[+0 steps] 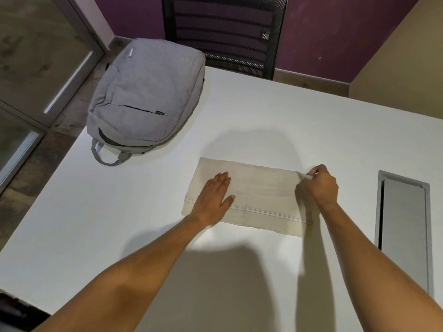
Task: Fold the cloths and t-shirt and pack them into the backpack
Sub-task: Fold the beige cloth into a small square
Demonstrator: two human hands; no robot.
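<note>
Cloth [261, 197], beige with thin stripes along its near edge, lies folded into a long rectangle on the white table [275, 121], in front of me and a little to the right. My left hand [213, 198] rests flat on its left part, fingers straight and close together, thumb spread aside. My right hand [317, 185] is curled at the cloth's far right corner, pinching the edge between thumb and fingers. Far to the left, the grey backpack [146, 97] lies on the table's corner, well apart from the cloth, its handle toward me. A black mesh chair [225, 32] stands beyond the far edge. A metal cable hatch [404, 226] sits in the table on the right.
</note>
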